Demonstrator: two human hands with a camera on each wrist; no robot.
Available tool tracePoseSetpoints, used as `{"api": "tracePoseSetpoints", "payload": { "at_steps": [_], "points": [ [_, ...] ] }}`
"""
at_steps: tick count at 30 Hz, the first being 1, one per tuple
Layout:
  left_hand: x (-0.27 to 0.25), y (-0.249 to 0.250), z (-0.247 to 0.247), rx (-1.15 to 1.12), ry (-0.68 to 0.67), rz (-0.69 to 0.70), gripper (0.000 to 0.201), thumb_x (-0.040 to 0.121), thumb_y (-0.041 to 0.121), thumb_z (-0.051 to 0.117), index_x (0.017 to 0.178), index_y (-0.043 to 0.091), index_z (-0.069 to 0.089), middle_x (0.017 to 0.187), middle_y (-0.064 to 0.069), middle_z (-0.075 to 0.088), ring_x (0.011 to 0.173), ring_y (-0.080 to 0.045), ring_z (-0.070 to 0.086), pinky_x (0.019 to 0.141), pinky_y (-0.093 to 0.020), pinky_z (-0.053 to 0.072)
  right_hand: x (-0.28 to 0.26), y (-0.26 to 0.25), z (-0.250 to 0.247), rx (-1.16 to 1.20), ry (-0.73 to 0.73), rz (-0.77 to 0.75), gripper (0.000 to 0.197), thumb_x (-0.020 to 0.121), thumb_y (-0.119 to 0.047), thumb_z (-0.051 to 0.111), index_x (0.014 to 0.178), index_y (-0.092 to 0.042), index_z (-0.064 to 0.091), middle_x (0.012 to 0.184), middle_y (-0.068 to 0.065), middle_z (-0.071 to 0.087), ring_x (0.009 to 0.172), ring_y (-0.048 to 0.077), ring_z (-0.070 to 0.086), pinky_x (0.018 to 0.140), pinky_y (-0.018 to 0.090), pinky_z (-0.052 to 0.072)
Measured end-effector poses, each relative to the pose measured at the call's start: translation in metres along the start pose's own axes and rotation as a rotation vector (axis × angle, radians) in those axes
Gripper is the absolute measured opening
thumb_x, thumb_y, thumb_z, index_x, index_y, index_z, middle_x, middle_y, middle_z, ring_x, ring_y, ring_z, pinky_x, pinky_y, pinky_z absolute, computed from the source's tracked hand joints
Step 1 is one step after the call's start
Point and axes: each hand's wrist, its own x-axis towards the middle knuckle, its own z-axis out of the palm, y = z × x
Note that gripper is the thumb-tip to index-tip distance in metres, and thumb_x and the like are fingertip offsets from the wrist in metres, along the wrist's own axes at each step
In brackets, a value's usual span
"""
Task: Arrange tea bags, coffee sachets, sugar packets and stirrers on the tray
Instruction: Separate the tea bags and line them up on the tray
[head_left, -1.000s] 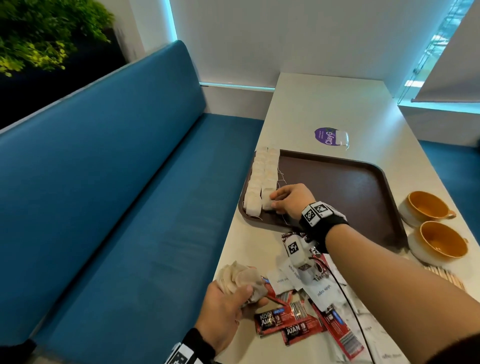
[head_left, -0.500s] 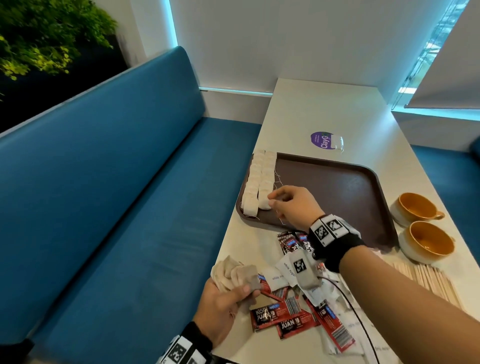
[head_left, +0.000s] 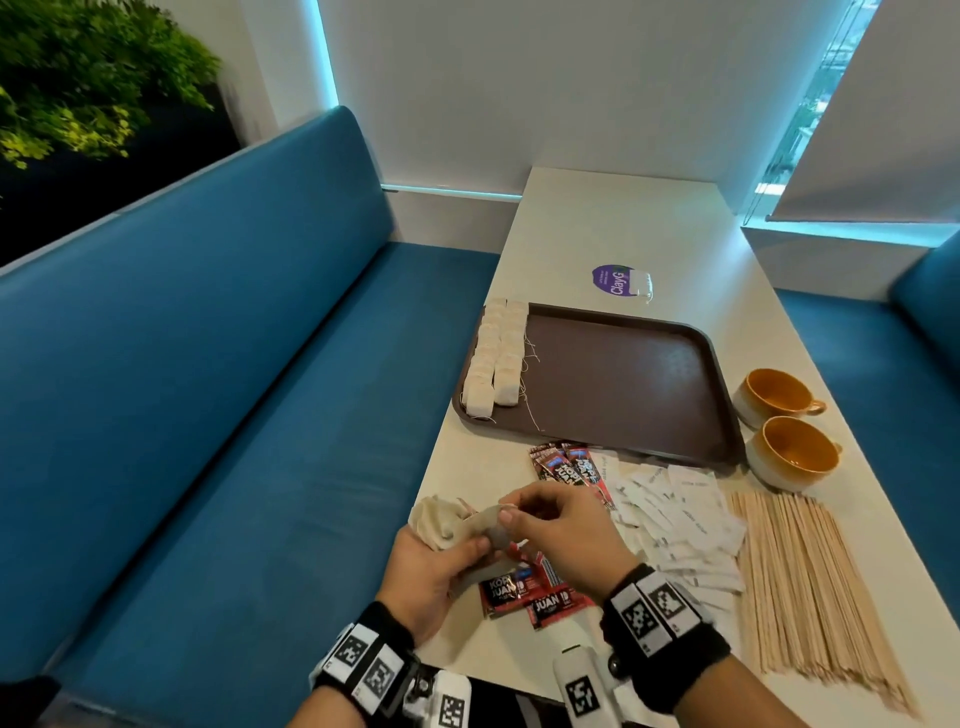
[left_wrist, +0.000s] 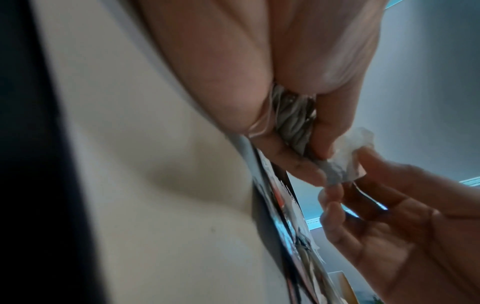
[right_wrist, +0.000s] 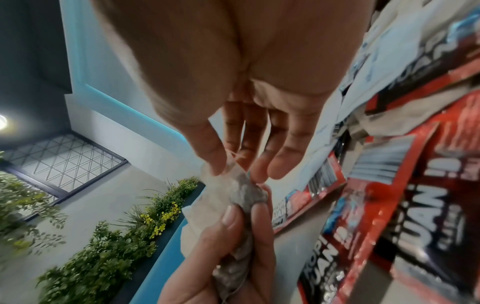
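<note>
A brown tray (head_left: 623, 374) lies on the white table with two rows of tea bags (head_left: 493, 364) along its left edge. At the near table edge my left hand (head_left: 480, 540) grips a bunch of tea bags (head_left: 441, 519). My right hand (head_left: 511, 514) pinches the top tea bag of that bunch between thumb and forefinger; the right wrist view shows this tea bag (right_wrist: 233, 179), and the left wrist view shows the bunch (left_wrist: 293, 121). Red coffee sachets (head_left: 530, 597), white sugar packets (head_left: 675, 519) and wooden stirrers (head_left: 810, 582) lie loose on the table in front of the tray.
Two orange cups (head_left: 774, 395) (head_left: 795, 452) stand right of the tray. A purple sticker (head_left: 615, 280) lies beyond it. A blue bench (head_left: 234, 415) runs along the table's left side. More red sachets (head_left: 566, 465) lie at the tray's near edge.
My right hand left the tea bag rows on the tray and drew back to the bunch in my left hand, where it now pinches a bag.
</note>
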Motion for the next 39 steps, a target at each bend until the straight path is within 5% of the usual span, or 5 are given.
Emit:
{"api": "tracePoseSetpoints", "payload": {
  "at_steps": [10, 20, 30, 35, 39],
  "points": [
    [-0.001, 0.0, 0.003, 0.001, 0.054, 0.015, 0.016, 0.073, -0.013, 0.073, 0.088, -0.006, 0.074, 0.093, -0.032, 0.071, 0.078, -0.034, 0.074, 0.066, -0.032, 0.063, -0.009, 0.007, 0.009, 0.011, 0.199, -0.146, 0.026, 0.084, -0.014, 0.08, 0.09, -0.023, 0.057, 0.093, -0.002, 0.069, 0.08, 0.017, 0.066, 0.066, 0.025, 0.057],
    [0.001, 0.001, 0.001, -0.008, 0.021, -0.018, 0.018, 0.082, 0.001, 0.077, 0.097, -0.007, 0.073, 0.103, -0.035, 0.071, 0.087, -0.036, 0.074, 0.071, -0.037, 0.063, -0.002, 0.014, 0.005, -0.05, 0.082, -0.086, 0.023, 0.087, -0.009, 0.077, 0.097, -0.029, 0.075, 0.086, -0.005, 0.076, 0.078, 0.017, 0.072, 0.069, 0.027, 0.061],
    [0.005, 0.001, -0.007, -0.076, 0.005, -0.051, 0.047, 0.067, -0.007, 0.062, 0.114, -0.01, 0.06, 0.1, -0.04, 0.065, 0.081, -0.042, 0.071, 0.07, -0.046, 0.061, 0.116, -0.032, -0.044, -0.086, 0.222, -0.042, 0.023, 0.082, -0.017, 0.085, 0.102, -0.022, 0.075, 0.098, 0.006, 0.073, 0.074, 0.015, 0.073, 0.068, 0.021, 0.06],
    [0.008, -0.002, -0.007, 0.026, 0.025, -0.024, 0.035, 0.071, -0.003, 0.067, 0.106, -0.009, 0.063, 0.091, -0.034, 0.067, 0.083, -0.04, 0.071, 0.069, -0.046, 0.058, 0.158, -0.029, -0.036, -0.265, 0.124, 0.047, 0.023, 0.08, -0.019, 0.087, 0.1, -0.017, 0.076, 0.1, 0.009, 0.073, 0.079, 0.023, 0.075, 0.051, 0.011, 0.049],
    [0.006, -0.003, -0.007, 0.094, 0.037, -0.029, 0.027, 0.081, 0.005, 0.078, 0.101, -0.008, 0.064, 0.095, -0.037, 0.07, 0.077, -0.035, 0.071, 0.073, -0.047, 0.056, 0.177, -0.023, -0.029, -0.364, 0.078, 0.093, 0.024, 0.076, -0.026, 0.089, 0.096, -0.02, 0.078, 0.096, 0.0, 0.074, 0.079, 0.019, 0.076, 0.062, 0.017, 0.056]
  ]
}}
